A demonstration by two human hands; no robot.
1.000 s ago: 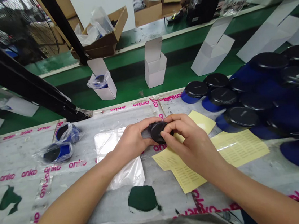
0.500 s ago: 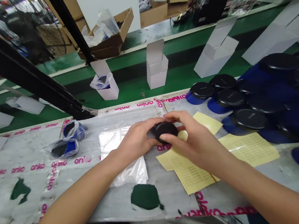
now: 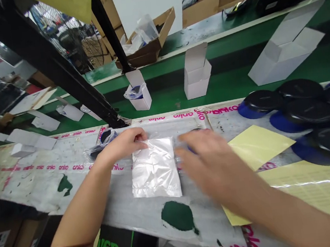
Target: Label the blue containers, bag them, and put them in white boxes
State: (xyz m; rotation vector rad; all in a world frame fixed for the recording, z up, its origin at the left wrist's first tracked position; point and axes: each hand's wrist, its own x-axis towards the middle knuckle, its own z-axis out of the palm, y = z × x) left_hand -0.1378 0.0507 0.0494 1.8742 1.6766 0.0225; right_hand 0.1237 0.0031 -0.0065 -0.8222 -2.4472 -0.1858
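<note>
Worktable (image 3: 127,208) wrapped in worn grey sheeting, pink tape (image 3: 78,167) repeating "anko"; green surface (image 3: 167,91) beyond carries open white boxes (image 3: 197,81). Left hand (image 3: 127,143) touching top left corner of plastic bag stack (image 3: 155,170), which lies flat at centre; cannot tell whether pinched. Right hand (image 3: 208,158) blurred, just right of bags, grip cannot be told; dark item (image 3: 196,129) mostly hidden behind it. Yellow sheets (image 3: 319,184) at right, printed lines illegible. Dark cloth (image 3: 120,245) below: green letters ending "ER"
</note>
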